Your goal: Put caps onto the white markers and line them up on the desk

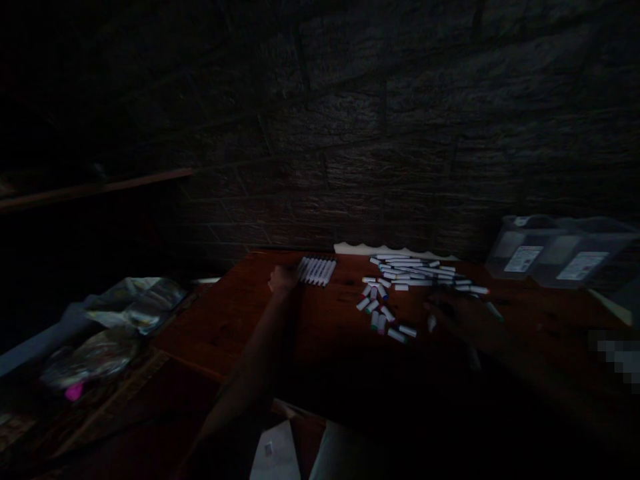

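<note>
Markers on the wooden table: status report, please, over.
Left hand at left end of marker row, contact unclear. Right hand by the marker pile, grip too dark to tell. Loose caps lie between the hands.

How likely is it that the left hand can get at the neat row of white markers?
Probably yes: the left hand is at the left end of the neat row of white markers, with nothing visible in the way. It is too dark to tell whether they touch.
</note>
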`<state>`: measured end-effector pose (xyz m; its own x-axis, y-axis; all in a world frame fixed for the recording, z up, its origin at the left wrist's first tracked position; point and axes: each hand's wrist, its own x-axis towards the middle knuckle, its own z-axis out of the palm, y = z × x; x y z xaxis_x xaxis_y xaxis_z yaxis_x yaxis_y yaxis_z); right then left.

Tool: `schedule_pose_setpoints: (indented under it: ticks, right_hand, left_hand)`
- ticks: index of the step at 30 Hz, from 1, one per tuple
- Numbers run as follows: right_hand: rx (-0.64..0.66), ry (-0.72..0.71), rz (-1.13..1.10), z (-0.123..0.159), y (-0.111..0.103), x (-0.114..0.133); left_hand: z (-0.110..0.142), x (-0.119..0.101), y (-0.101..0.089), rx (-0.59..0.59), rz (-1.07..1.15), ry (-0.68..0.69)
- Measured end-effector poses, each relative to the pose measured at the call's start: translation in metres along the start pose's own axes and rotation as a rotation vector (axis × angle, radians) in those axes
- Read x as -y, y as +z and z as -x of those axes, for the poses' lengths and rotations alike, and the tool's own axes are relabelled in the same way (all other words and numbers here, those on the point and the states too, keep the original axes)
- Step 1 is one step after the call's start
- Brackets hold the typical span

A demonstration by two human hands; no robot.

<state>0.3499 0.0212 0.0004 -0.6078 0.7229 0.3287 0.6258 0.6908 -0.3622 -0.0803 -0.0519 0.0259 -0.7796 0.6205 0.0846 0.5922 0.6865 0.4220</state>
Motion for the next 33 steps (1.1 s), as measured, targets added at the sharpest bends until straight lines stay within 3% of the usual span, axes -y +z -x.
schedule_pose_setpoints:
  ticks: [6, 9, 14, 17, 21, 25, 29, 33]
  right_hand:
    - [0.008, -0.009, -0.011, 0.0, -0.002, 0.003]
    - [0.047, 0.0, 0.02, 0.0, -0.006, 0.007]
    - [0.035, 0.025, -0.1, -0.002, -0.009, 0.015]
    - [-0.057, 0.077, -0.291, -0.005, -0.005, 0.018]
    - [-0.193, 0.227, -0.735, -0.009, -0.002, 0.021]
    - [-0.229, 0.443, -1.101, -0.014, -0.007, 0.027]
    - [-0.211, 0.461, -1.257, -0.014, -0.012, 0.039]
    - [-0.177, 0.429, -1.325, -0.012, -0.01, 0.05]
  left_hand:
    - [0.01, -0.013, 0.001, -0.095, -0.005, 0.08]
    - [0.023, -0.031, 0.007, -0.139, 0.026, 0.238]
    - [0.057, -0.065, 0.021, -0.084, 0.155, 0.608]
    - [0.077, -0.079, 0.028, -0.034, 0.305, 0.833]
    - [0.092, -0.09, 0.035, 0.063, 0.394, 0.939]
    - [0.099, -0.093, 0.036, 0.04, 0.491, 1.023]
    - [0.114, -0.098, 0.027, -0.002, 0.474, 1.093]
    - [0.135, -0.108, 0.016, 0.036, 0.448, 1.198]
